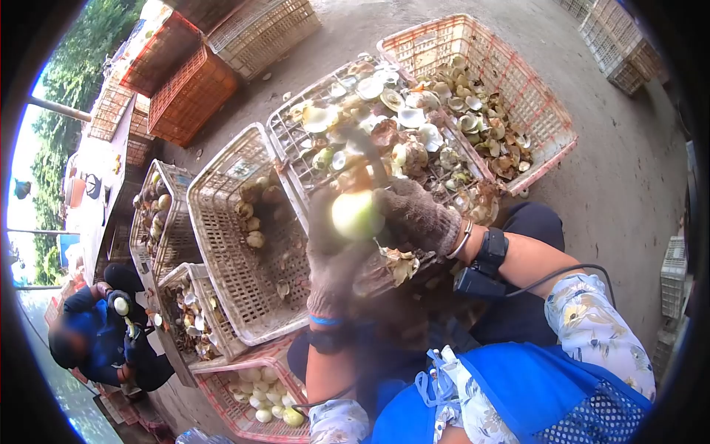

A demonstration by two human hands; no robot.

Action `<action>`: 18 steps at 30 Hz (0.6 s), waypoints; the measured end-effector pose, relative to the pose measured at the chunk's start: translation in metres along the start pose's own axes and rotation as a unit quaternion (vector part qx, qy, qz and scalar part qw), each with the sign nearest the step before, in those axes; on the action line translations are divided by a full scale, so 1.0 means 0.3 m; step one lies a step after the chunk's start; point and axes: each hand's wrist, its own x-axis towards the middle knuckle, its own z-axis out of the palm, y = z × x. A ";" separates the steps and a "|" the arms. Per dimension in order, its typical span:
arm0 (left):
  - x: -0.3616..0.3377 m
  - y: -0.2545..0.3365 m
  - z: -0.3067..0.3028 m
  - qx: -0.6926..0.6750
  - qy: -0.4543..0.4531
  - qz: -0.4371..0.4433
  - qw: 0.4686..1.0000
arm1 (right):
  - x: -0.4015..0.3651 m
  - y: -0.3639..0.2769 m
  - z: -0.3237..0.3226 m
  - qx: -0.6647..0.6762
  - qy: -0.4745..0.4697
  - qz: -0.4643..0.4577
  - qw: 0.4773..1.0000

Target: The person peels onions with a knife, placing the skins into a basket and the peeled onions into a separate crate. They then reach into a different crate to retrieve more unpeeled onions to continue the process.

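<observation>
A pale round shell (355,214) is held tight between the gloved left hand (333,259) and right hand (416,214), above a white basket (229,274) of shells

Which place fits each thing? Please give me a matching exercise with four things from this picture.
Things:
1. round pale object
2. orange crates
3. co-worker in blue
4. silver bracelet

Places:
A. upper left, stacked
B. on the right wrist
C. between the gloved left hand and right hand
D. lower left edge of the view

Pairs: 1-C, 2-A, 3-D, 4-B.
</observation>
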 end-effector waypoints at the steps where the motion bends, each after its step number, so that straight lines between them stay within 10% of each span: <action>1: -0.001 0.001 0.000 0.000 0.004 0.003 1.000 | -0.017 -0.030 0.031 -0.003 -0.004 0.001 1.000; 11: -0.006 0.002 -0.004 -0.063 0.007 -0.062 0.996 | -0.027 -0.008 0.061 -0.172 0.006 -0.244 0.954; 12: -0.006 0.001 -0.013 -0.071 -0.006 -0.063 0.996 | -0.024 -0.030 0.071 -0.302 0.019 -0.372 0.878; 18: -0.004 -0.027 -0.029 0.003 -0.042 -0.050 0.998 | 0.000 -0.136 0.021 -0.332 0.197 -0.213 0.897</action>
